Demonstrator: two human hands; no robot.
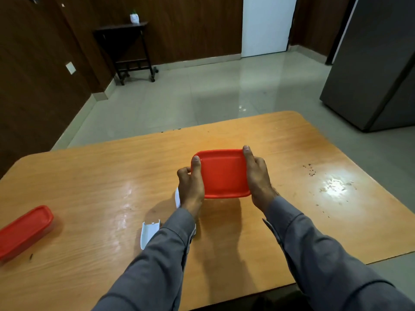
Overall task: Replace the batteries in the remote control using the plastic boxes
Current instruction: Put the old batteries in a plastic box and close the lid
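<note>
I see both hands clasped on the red-lidded box (224,173) at table centre: the left hand (190,182) grips its nine o'clock edge, thumb on the lid, and the right hand (258,176) its three o'clock edge. A white battery cover (148,233) lies at seven o'clock, a second red-lidded box (23,231) far toward eight o'clock on the wooden table (89,187).

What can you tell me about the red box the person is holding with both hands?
The red box shows mostly its lid: smooth, shiny red plastic, roughly rectangular with rounded corners and a raised rim. The lid looks shut, and the inside is hidden. It is held near the middle of the wooden table, tilted a little, casting a shadow below. The left hand grips its left edge, thumb on top; the right hand grips its right edge.
</note>
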